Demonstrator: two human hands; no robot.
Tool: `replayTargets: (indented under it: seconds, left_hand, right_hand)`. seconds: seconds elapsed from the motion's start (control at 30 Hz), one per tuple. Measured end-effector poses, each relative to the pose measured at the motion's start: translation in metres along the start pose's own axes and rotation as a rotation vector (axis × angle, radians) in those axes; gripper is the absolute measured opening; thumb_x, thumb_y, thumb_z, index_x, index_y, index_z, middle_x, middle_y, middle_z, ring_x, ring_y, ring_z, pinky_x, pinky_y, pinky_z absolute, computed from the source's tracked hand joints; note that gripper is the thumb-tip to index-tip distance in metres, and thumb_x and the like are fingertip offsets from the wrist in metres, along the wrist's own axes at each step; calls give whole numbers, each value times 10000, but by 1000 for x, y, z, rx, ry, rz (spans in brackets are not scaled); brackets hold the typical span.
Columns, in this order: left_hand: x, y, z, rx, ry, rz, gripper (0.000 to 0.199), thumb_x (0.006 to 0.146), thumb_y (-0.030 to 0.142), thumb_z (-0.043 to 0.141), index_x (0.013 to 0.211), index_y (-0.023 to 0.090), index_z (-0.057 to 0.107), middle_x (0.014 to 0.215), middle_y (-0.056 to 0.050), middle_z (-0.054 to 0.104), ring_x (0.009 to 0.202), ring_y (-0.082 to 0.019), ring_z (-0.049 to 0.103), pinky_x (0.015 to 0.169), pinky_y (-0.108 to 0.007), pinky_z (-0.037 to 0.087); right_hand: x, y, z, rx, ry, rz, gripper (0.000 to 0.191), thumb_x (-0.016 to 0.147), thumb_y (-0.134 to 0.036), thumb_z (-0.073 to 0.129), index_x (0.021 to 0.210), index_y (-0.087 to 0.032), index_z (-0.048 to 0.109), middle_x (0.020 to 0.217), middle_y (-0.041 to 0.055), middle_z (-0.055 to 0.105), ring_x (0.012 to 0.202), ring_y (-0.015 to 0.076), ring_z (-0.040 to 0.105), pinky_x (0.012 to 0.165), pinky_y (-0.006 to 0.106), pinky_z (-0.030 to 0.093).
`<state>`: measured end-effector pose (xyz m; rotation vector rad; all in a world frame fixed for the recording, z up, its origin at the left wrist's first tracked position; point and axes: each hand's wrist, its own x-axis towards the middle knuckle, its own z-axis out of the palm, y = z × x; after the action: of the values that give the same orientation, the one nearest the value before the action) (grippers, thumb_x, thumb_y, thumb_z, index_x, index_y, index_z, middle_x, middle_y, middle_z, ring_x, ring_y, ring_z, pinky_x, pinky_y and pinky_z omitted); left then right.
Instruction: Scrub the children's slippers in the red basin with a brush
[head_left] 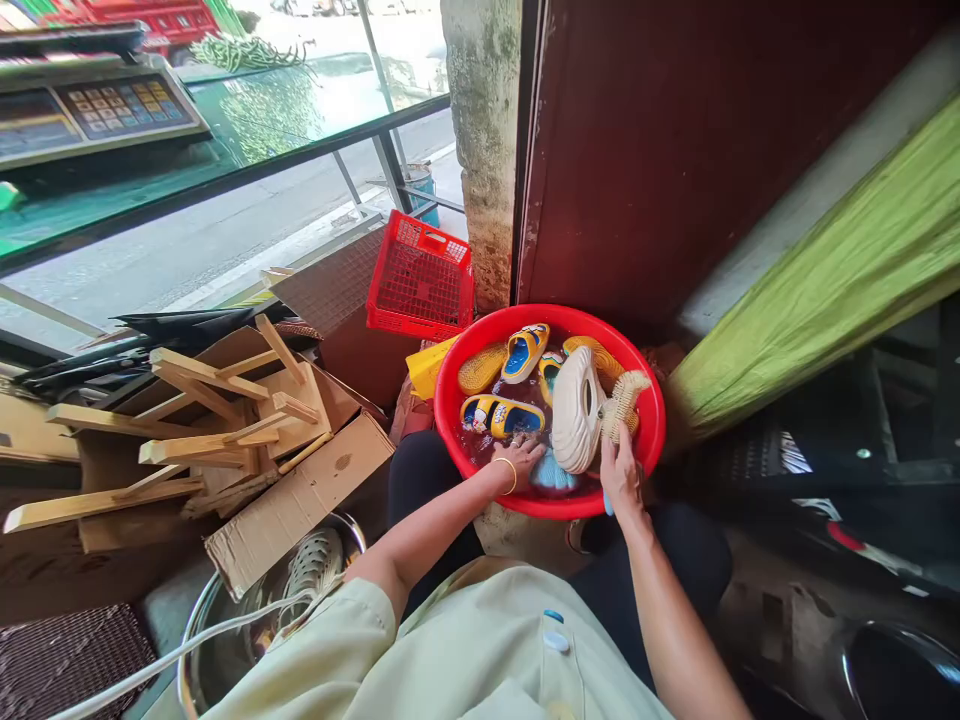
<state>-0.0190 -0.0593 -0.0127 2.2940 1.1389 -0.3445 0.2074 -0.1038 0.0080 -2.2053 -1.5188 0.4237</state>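
Note:
Several shoes lie in water in a red basin point(654, 420). Near the basin's front left, my left hand point(519, 456) is open, its fingers spread at the water beside a light blue item point(553, 470). A yellow and blue clog point(502, 415) lies just beyond those fingers. My right hand point(621, 475) is closed on the handle of a beige scrub brush point(624, 400) at the basin's right side. Touching the brush is a cream shoe point(576, 410), tilted up in the middle. Another yellow clog point(526, 352) sits at the back.
A red crate point(421, 275) stands behind the basin, left of a wall pillar point(489, 150). Wooden stool legs point(217, 440) and cardboard point(307, 500) are piled at left. A metal bowl point(196, 640) holds a shoe. Green cloth point(825, 270) hangs at right.

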Motion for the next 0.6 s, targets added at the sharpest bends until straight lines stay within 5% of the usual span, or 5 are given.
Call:
replayTargets:
  seconds: [0.23,0.47,0.6]
  left_hand:
    - [1,1,-21,36,7,31,806,713,287,775,1457,250,467,1438,-210,536,1345,-442,472,1028,-687,405]
    - [-16,-20,-53,122,108,79,811,701,405,776,1448,270,493,1424,-158,554,1282,-382,539,1050,-559,428]
    - [-20,-29,-70,218,104,61,815,707,367,767,1466,244,494,1375,-170,582,1229,-370,583,1031,-526,429]
  right_hand:
    - [-10,-5,1,-21,-154,3,965,922,-728,469,1646,-126,259,1351,228,665,1122,361,696,897,415,545]
    - [6,7,0,217,-53,63,856,961,-604,410,1636,-98,272,1417,210,620,1122,310,690,909,375,552]
    - [3,5,4,162,0,95,786,964,-472,411,1636,-90,270,1363,212,654,1071,321,702,911,401,541]
